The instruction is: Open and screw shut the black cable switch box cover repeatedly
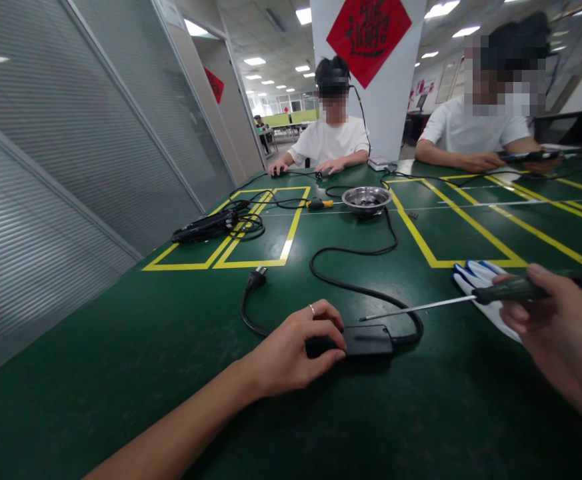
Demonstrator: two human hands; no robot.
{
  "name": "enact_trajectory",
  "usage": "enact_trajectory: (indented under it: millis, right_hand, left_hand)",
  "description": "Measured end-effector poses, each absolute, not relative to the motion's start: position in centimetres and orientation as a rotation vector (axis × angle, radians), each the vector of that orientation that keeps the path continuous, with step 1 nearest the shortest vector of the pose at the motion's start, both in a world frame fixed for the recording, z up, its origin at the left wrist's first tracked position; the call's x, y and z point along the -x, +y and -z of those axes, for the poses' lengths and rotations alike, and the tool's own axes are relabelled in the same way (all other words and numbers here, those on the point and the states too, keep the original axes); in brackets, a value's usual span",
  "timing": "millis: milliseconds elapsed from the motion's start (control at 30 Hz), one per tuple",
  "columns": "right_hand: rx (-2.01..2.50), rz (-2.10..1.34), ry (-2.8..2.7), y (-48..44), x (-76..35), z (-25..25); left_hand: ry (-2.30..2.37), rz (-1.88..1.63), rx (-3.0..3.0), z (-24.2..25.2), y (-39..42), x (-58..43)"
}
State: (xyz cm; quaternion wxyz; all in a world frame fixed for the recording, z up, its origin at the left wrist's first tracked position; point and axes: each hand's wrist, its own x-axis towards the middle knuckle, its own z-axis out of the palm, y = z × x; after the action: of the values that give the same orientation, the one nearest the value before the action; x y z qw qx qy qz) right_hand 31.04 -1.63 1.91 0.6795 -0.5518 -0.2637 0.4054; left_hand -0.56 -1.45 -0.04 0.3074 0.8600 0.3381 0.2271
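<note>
My left hand (315,343) is closed around the left part of a black box-shaped cord unit (369,341) that lies on the green table. A black cable (353,288) leaves its right end, and a cord with a two-pin plug (257,276) curves out past my left hand. On the right, my right hand (545,313) grips a screwdriver (515,289) with a dark green handle. Its long metal shaft points left, and the tip is just above the box's upper edge; whether it touches cannot be seen. White gloves with blue edging (488,307) lie partly behind my right hand.
A metal bowl (367,199) with small dark pieces stands farther back, beside a yellow-and-black screwdriver (319,205). Bundled black cables (215,223) lie at the left. Yellow tape (251,264) marks the green table (171,347). Two people in white shirts sit opposite.
</note>
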Motion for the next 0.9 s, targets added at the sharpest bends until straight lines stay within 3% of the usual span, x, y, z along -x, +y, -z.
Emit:
enact_trajectory:
  millis: [467,900]
  right_hand:
    - [1.171,-0.9,-0.671,-1.9,-30.7,-1.6]
    - [1.151,-0.887,-0.657,-2.0,-30.8,-1.9]
  left_hand:
    - [0.814,-0.303,-2.858,-1.0,-1.7,1.1]
    - [0.632,-0.275,-3.245,-2.3,-3.0,-0.1]
